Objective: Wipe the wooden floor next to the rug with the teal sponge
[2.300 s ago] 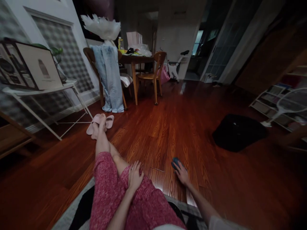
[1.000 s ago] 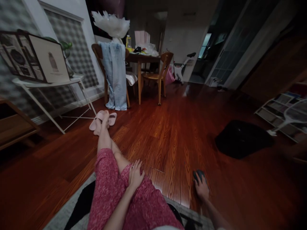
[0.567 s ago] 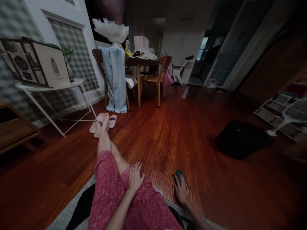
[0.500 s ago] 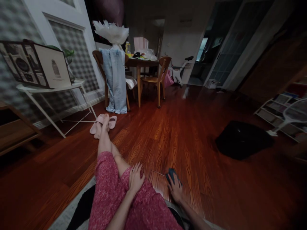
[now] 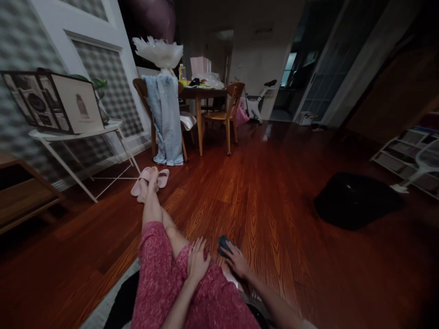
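Observation:
In the head view, my right hand (image 5: 239,264) reaches down beside my leg. Its fingers lie over a small dark blue-green cloth (image 5: 223,246) on the wooden floor; the hand partly covers it, and its folds are too dim to make out. My left hand (image 5: 198,262) rests on the pink-red clothing (image 5: 157,260) over my thigh, fingers stretched out with a ring on one, holding nothing. My bare legs are crossed at the ankles near pale pink slippers (image 5: 163,179).
A white side table (image 5: 73,137) bears a printed box (image 5: 80,103) at the left. Jeans (image 5: 166,121) drape over a chair by the dining table (image 5: 199,96). A black bulky object (image 5: 356,201) sits at the right, near a white shelf (image 5: 398,153).
My right hand has slid the dark cloth leftwards along the floor, closer to my leg. My left hand stays on my thigh. The view has shifted slightly.

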The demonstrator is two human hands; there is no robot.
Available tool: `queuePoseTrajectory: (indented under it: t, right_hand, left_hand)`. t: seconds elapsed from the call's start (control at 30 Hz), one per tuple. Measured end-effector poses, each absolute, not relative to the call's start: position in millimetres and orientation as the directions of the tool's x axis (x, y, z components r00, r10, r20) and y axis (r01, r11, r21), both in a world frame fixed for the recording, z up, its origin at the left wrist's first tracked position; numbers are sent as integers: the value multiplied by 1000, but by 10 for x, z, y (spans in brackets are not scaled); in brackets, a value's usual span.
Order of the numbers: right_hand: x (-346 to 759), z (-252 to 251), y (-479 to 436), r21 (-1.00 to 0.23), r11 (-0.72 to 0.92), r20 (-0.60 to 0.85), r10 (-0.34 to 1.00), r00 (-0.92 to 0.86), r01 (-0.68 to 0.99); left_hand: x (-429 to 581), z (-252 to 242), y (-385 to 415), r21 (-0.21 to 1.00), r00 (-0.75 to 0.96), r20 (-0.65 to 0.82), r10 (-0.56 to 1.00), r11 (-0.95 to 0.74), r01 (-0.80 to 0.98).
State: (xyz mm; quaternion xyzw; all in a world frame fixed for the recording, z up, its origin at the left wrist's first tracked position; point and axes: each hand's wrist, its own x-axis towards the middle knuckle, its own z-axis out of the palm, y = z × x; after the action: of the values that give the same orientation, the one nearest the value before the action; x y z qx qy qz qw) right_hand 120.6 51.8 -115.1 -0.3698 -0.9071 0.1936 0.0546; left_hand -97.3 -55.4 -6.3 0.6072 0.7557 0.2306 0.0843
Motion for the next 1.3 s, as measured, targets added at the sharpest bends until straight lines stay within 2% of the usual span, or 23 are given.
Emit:
queuePoseTrajectory:
  t: [0.13,0.23,0.4,0.5,0.57,0.63,0.77,0.9,1.03,1.1,1.17,1.3]
  right_hand:
    - [2139,-1163,759,-315,407,14,905,-425,857]
    - [2861,-1261,695,-292,163,65,986,-150,942]
    - [3364,-1484,236,-346,-160,131,968,216,924]
    - [3097,-1548,24,-364,-257,153,932,330,895]
    - [2764,-1525,-39,-342,-260,120,941,316,903]
    - [2369,-1456,-51,-304,-197,54,973,223,932]
    - [1517,-1286,-9,-280,94,-52,992,-113,955]
    - [840,-1174,75,-340,403,-116,879,-463,850]
    - [758,-1122,282,-418,597,-111,715,-690,685]
    - [991,-1120,434,-416,607,-91,713,-695,677]
    - [1381,-1134,585,-385,544,-65,790,-610,746]
    - [2446,-1189,709,-293,226,1,972,-236,929]
  left_hand:
    - [-967,-11,-567,450,-243,135,961,159,879]
    - [-965,-1,-566,440,-239,119,964,165,883]
    - [-971,-41,-558,443,-240,146,960,153,883]
    - [-979,-51,-562,442,-240,161,957,147,885]
    - [-986,-45,-568,435,-235,162,958,144,889]
    - [-994,-38,-574,422,-228,158,961,143,895]
    - [-1005,-48,-576,400,-220,161,962,140,906]
    - [-1009,-101,-558,387,-221,170,960,141,911]
    - [-1012,-151,-542,382,-218,202,955,128,915]
    - [-1011,-155,-542,381,-220,203,954,130,915]
    - [-1006,-142,-547,384,-226,194,955,138,913]
    - [-989,-89,-558,402,-229,176,957,143,905]
